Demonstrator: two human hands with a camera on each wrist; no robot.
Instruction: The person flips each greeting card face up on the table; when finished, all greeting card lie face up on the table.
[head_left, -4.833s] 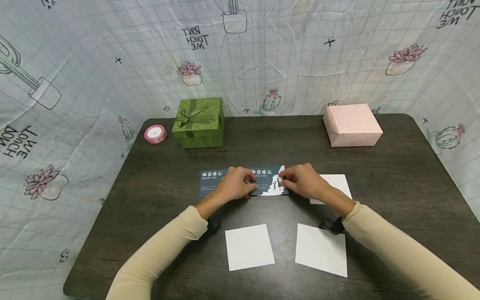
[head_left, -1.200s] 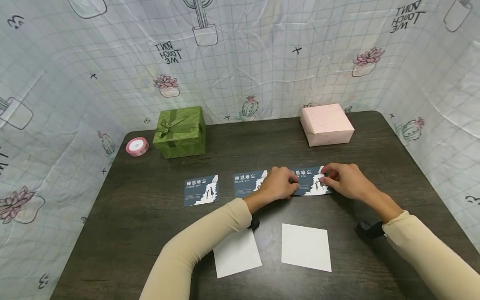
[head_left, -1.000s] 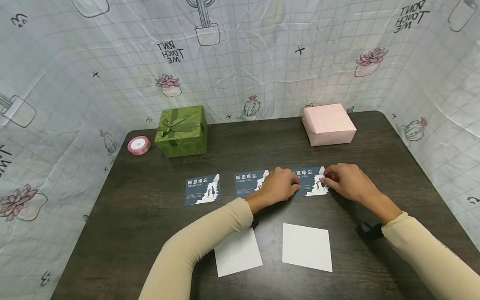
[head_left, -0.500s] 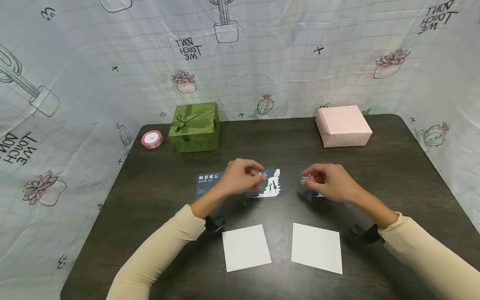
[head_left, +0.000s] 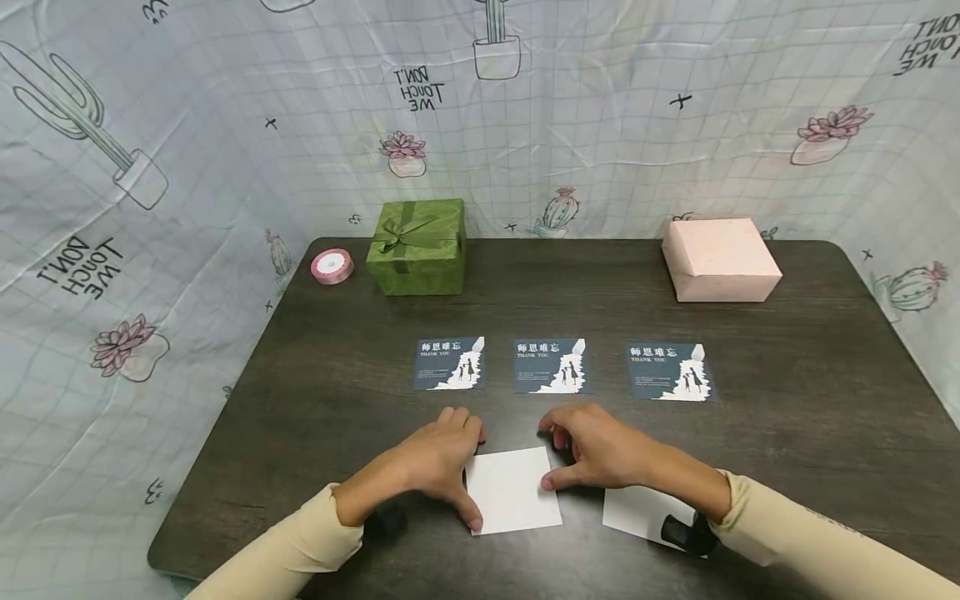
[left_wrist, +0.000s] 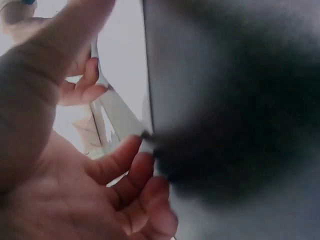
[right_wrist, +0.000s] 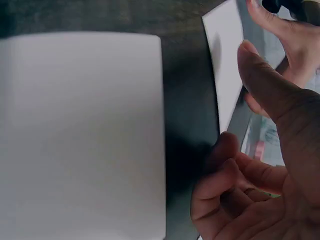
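A blank white card lies near the front of the table between the two hands. My left hand is at its left side, thumb at the near corner and fingers by the far corner. On the right side my right hand has its thumb at the card's edge, fingers apart from the thumb. The right wrist view shows this card beside the right hand's thumb. A second white card lies partly under the right wrist. Three blue "THANK YOU" cards, left, middle and right, form a row.
A green gift box with a bow stands at the back, beside a pink ribbon roll. At the back right is a pink box. A patterned cloth hangs behind the dark table.
Both hands have let go of the blue cards and moved toward the person, to the left white card. Earlier, the hands set the right blue card down in the row.
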